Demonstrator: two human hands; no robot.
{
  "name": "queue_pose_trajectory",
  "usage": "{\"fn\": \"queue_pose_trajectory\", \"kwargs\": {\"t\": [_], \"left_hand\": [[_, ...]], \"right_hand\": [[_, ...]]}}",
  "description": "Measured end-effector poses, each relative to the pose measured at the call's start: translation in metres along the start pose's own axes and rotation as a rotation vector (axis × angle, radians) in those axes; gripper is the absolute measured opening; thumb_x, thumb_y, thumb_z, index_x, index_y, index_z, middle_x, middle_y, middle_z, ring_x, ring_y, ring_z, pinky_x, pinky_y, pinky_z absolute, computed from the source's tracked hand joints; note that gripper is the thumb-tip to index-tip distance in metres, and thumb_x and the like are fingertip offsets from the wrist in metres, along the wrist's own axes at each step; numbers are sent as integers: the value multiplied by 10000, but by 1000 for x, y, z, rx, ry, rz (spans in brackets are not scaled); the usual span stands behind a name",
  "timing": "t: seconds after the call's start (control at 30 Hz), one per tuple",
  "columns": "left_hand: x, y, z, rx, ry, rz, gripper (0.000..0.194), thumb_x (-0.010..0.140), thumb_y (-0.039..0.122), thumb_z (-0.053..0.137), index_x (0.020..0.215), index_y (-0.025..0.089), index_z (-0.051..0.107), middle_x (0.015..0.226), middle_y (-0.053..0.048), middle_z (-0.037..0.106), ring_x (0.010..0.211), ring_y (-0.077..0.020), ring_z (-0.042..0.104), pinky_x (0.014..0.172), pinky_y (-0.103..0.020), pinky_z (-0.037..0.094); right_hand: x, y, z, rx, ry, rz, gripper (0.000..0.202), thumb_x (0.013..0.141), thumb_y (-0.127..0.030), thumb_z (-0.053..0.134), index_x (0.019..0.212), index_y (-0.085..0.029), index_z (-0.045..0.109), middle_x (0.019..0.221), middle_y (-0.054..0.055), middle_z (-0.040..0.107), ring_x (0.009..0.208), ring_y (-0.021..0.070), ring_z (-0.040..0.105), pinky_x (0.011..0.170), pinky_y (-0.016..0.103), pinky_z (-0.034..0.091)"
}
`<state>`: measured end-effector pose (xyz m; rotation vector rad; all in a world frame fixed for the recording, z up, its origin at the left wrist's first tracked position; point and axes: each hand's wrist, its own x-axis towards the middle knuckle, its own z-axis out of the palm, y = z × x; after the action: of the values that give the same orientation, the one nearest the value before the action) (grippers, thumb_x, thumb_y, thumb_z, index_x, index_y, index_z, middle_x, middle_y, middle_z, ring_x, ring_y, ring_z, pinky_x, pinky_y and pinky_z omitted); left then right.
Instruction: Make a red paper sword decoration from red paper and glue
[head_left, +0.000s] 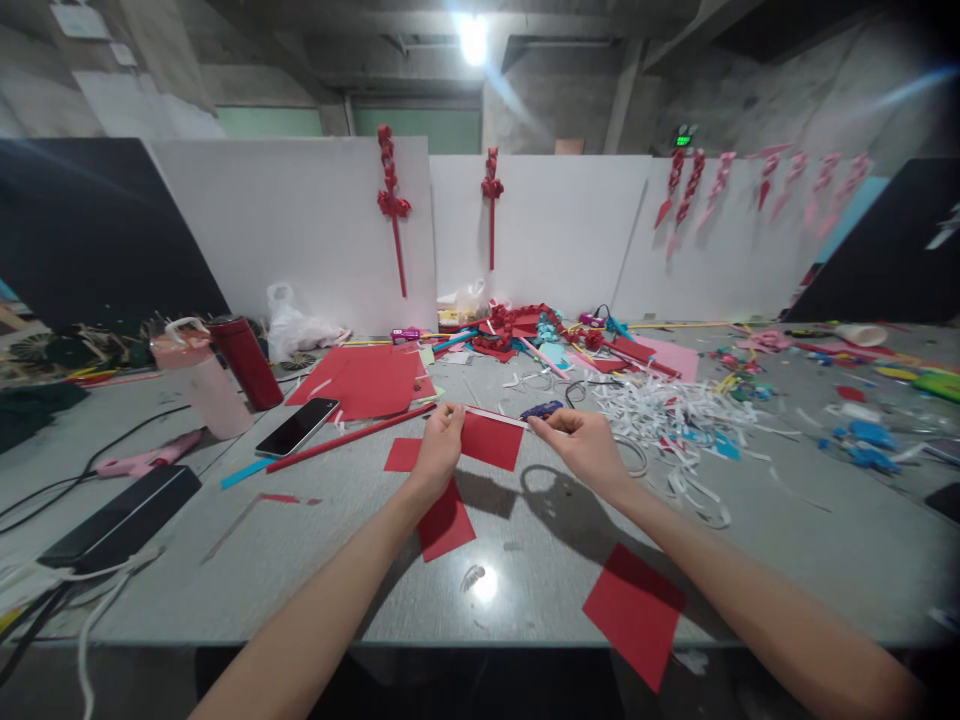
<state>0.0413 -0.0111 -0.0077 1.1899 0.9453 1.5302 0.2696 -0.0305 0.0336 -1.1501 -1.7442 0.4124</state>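
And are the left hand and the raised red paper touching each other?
Touching: the head view shows the left hand pinching the left end of the raised red paper between its fingers.

Grey table (247, 570). Bears at left a standing pink bottle (206, 385) and red tumbler (246, 365); nearer, a pink glue gun (150, 455) and a black oblong case (124, 515). Carries a dark-screened phone (298, 427), flat, just beside a blue strip (246, 473) and a long red rod (337, 443). Holds farther back several large red sheets (364, 382). Includes at front a partly hidden red paper piece (446, 522) and a red square (637, 612) jutting past the near edge. Supports at right white paper shreds (667, 410), loosely heaped, and a blue cluster (866, 445).
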Motion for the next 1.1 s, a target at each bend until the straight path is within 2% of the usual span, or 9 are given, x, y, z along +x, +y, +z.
{"fn": "queue_pose_trajectory", "kwargs": {"t": [0.17, 0.47, 0.67, 0.83, 0.93, 1.1], "left_hand": [[-2, 2, 3, -56, -5, -43, 424, 854, 593, 673, 836, 201, 509, 698, 30, 566, 564, -121, 530, 591, -253, 449], [-6, 10, 8, -201, 16, -130, 426, 797, 546, 758, 843, 167, 571, 719, 15, 620, 589, -107, 561, 604, -230, 465], [-4, 4, 8, -279, -15, -166, 403, 788, 505, 785, 847, 156, 594, 736, -3, 650, 604, -112, 583, 609, -231, 474], [-3, -3, 6, -252, -54, -211, 389, 802, 497, 770, 859, 153, 598, 743, -9, 657, 592, -110, 576, 587, -226, 459], [-3, -7, 5, -209, -95, -229, 399, 799, 511, 765, 856, 153, 598, 728, -4, 645, 580, -110, 568, 564, -220, 436], [-4, -13, 8, -127, -152, -232, 431, 795, 548, 753, 841, 154, 586, 726, 10, 616, 576, -99, 528, 544, -209, 395]], "right_hand": [[1, 2, 0, 4, 1, 9, 480, 862, -597, 682, 638, -173, 703, 571, 15, 618, 540, 146, 503, 521, 283, 327], [1, -1, -1, 127, -37, 59, 515, 852, -630, 683, 664, -152, 720, 566, 8, 582, 523, 120, 450, 508, 272, 312], [1, 6, 0, 269, -84, 121, 518, 839, -663, 690, 733, -158, 738, 520, -19, 509, 469, 109, 389, 462, 267, 289], [2, 7, 1, 373, -118, 88, 494, 877, -632, 675, 753, -157, 734, 533, -14, 517, 501, 115, 392, 495, 277, 269], [2, 7, 1, 457, -143, 64, 463, 908, -588, 666, 711, -170, 689, 522, -25, 489, 521, 120, 408, 543, 289, 295], [1, 12, 4, 548, -205, 30, 467, 950, -551, 635, 661, -186, 600, 578, -13, 532, 588, 134, 456, 623, 299, 333]]}}
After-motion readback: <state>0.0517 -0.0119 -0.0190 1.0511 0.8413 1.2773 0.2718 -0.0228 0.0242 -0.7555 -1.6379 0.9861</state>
